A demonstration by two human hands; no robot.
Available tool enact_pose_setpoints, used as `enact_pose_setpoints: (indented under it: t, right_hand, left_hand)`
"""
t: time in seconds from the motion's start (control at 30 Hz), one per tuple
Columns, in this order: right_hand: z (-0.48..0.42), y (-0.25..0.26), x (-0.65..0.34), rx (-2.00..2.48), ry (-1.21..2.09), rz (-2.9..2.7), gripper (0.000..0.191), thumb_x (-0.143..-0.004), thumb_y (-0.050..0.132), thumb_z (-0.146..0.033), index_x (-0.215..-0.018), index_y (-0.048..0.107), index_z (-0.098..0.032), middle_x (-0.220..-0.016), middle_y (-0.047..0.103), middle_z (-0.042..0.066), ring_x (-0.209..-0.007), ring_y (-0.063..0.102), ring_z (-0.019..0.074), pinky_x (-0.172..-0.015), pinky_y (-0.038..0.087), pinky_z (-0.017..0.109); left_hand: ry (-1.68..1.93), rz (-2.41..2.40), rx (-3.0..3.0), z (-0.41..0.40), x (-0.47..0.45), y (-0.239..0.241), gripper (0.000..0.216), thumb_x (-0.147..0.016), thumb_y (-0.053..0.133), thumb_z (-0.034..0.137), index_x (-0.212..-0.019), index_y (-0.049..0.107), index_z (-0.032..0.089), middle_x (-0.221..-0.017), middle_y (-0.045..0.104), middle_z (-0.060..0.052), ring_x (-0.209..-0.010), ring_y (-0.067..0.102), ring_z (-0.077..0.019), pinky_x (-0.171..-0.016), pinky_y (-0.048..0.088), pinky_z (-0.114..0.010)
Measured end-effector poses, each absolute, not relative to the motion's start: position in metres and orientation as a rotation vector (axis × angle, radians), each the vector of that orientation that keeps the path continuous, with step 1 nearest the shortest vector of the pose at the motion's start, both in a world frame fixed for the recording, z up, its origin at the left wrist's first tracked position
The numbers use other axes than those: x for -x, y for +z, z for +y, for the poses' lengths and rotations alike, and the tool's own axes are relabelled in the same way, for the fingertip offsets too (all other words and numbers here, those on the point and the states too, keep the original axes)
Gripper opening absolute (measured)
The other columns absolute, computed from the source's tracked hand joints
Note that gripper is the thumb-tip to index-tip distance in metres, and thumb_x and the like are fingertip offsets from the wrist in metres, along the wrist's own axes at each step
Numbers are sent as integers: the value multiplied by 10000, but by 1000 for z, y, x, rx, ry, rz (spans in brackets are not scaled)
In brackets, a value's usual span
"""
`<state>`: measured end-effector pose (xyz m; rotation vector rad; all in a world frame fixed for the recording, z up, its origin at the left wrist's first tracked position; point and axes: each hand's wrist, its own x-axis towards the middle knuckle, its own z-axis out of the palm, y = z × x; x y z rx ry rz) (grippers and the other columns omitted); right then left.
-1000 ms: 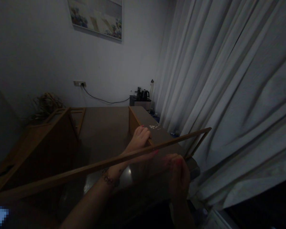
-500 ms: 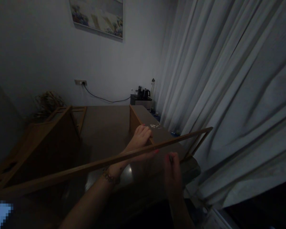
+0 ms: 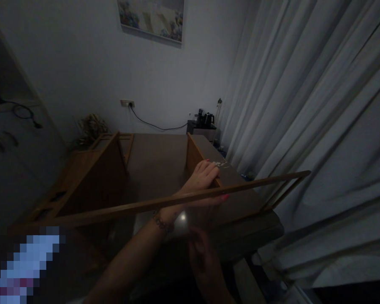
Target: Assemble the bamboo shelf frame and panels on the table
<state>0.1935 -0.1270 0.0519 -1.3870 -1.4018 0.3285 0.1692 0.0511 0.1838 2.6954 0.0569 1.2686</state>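
The left hand (image 3: 205,174) has its fingers curled over the top edge of an upright brown wooden panel (image 3: 194,153), gripping it closed. Its thumb tip shows just under a long thin wooden rail (image 3: 129,207). That rail crosses the view from 8 o'clock to 3 o'clock and passes in front of the wrist, which wears a beaded bracelet (image 3: 162,222).

The panel stands on a wide flat brown wooden board (image 3: 158,158), at the board's 3 o'clock side. A second brown wooden side panel (image 3: 91,177) stands at its 9 o'clock side.

The right hand (image 3: 204,258) hangs low, at 6 o'clock from the left hand and apart from the rail. It is dark and blurred, so I cannot tell how its fingers are set.

Pale pleated curtains (image 3: 304,105) fill the 3 o'clock side. A framed picture (image 3: 152,17) hangs at 12 o'clock.
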Motion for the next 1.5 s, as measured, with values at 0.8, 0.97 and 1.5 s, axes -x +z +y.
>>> enact_pose_setpoints:
  t: [0.8, 0.97, 1.5]
  right_hand:
    - [-95, 174, -257, 1737, -1066, -1234, 250, -1003, 454, -403, -887, 569, -215, -624, 578, -28, -644, 528, 181, -705, 252, 354]
    - [-95, 167, -254, 1595, -1148, -1225, 105, -930, 607, -308, -973, 593, -214, -586, 541, -52, -580, 500, 146, -683, 271, 327]
    - [-94, 170, -245, 1619, -905, -1206, 100, -917, 574, -297, -937, 597, -201, -542, 432, -70, -555, 471, 140, -646, 301, 310]
  left_hand:
    - [1193, -9, -2657, 51, -169, 189, 450, -862, 415, 644, -876, 398, 195, -937, 500, -75, -964, 462, -257, -972, 414, -515]
    - [1164, 2, -2684, 55, -172, 185, 434, -870, 439, 633, -886, 393, 202, -947, 501, -60, -966, 477, -244, -1048, 367, -538]
    - [1236, -18, -2697, 58, -175, 180, 449, -851, 461, 644, -882, 380, 204, -925, 493, -51, -935, 460, -232, -1055, 370, -509]
